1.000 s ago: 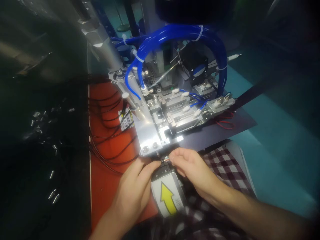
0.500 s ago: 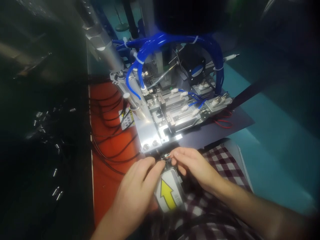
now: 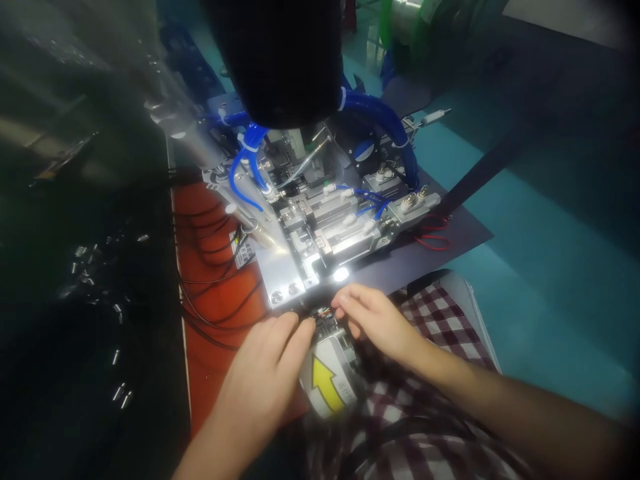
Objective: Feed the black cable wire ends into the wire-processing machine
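One small part (image 3: 325, 311) sits between left hand (image 3: 267, 360) and right hand (image 3: 376, 321), near side of machine (image 3: 280, 267); I cannot tell either grip.

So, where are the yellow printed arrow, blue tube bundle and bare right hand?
Yellow printed arrow (image 3: 327, 383): head view, its middle.
Blue tube bundle (image 3: 383, 115): head view, right-hand curve.
Bare right hand (image 3: 378, 321): head view, middle of hand.

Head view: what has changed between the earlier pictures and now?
The view has shifted: more of the dark cylinder and a green-rimmed spool show at the top. The right hand has eased slightly rightward from the small shiny part; whether it let go is too small to tell. The left hand stays beside the yellow-arrow block; the blue tubes look unchanged.
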Action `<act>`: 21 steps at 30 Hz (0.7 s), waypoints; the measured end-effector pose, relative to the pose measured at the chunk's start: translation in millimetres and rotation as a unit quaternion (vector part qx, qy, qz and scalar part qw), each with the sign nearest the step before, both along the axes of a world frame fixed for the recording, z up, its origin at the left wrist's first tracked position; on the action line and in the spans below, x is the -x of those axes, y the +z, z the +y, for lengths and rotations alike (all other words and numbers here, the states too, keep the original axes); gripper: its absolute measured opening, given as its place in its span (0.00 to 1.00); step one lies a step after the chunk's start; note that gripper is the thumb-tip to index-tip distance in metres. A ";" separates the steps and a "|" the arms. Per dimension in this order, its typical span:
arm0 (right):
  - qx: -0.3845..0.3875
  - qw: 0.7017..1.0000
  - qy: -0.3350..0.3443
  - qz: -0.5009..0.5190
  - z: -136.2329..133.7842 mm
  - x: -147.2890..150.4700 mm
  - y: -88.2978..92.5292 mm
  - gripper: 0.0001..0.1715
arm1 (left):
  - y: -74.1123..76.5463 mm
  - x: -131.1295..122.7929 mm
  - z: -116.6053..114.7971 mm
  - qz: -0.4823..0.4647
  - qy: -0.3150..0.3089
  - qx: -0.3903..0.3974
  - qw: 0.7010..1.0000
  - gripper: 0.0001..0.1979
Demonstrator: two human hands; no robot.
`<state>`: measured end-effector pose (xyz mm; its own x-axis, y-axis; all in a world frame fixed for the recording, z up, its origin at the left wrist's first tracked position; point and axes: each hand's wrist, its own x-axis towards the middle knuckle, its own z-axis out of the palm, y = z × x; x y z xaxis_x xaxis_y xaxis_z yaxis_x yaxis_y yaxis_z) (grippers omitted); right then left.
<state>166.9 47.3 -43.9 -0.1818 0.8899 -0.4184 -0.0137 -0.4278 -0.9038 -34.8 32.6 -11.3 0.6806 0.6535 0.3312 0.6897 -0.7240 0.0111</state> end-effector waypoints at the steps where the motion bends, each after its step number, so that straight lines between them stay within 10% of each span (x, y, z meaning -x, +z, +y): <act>1: -0.003 1.000 0.004 -0.003 -0.2 -1.2 0.6 0.13 | 2.7 0.1 0.3 0.011 -0.014 0.002 1.000 0.15; 21: 0.103 0.992 0.056 0.041 9.4 0.7 7.2 0.15 | 0.8 11.9 -7.8 0.043 -0.025 0.044 0.998 0.15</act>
